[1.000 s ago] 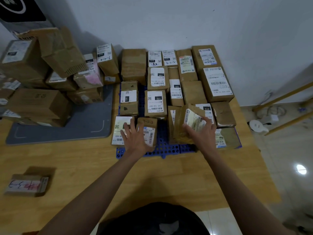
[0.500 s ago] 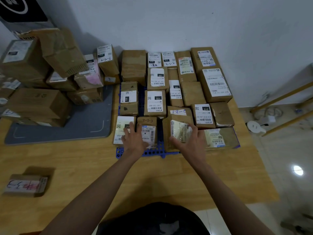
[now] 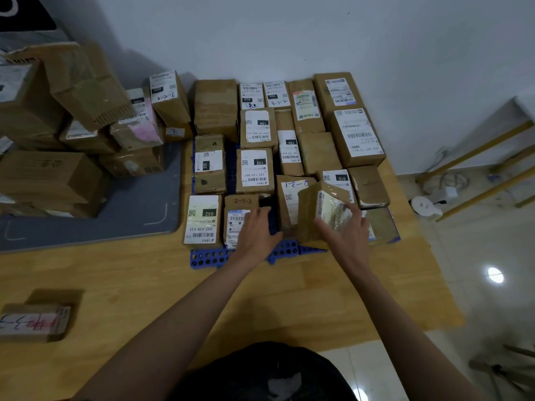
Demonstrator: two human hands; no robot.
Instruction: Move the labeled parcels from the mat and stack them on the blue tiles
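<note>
Right hand grips the tilted parcel, left hand lies flat on its neighbour; best lower it level onto the blue tiles.

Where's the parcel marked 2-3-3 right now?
Head view: the parcel marked 2-3-3 lies in the front row on the blue tiles, right of the 032 parcel, with the left hand resting on it.
</note>
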